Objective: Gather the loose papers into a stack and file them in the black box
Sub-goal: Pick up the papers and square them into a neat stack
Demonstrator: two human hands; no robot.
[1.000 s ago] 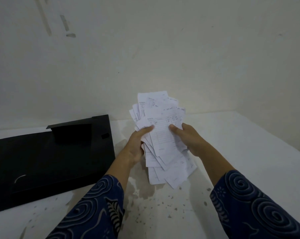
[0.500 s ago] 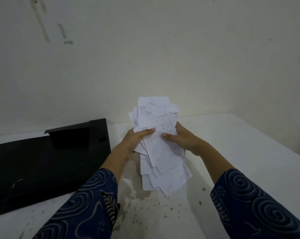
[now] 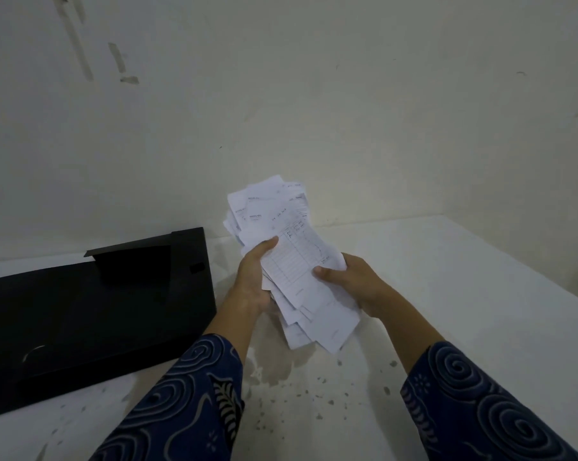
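A messy stack of white printed papers (image 3: pixel 291 261) is held above the white table, its sheets fanned out and uneven at top and bottom. My left hand (image 3: pixel 252 281) grips the stack's left edge with the thumb across the top sheet. My right hand (image 3: pixel 354 281) holds the right edge, thumb pressed on the front. The black box (image 3: pixel 91 311) lies flat on the table to the left of my hands, with a raised flap near its far edge.
The white table (image 3: pixel 447 294) is speckled with dark spots near the front. A bare off-white wall (image 3: pixel 314 94) rises just behind the table. The table's right edge runs diagonally at the far right.
The stack has tilted so its top leans left. My right hand slid lower and outward along the right edge. My left hand stays on the left edge.
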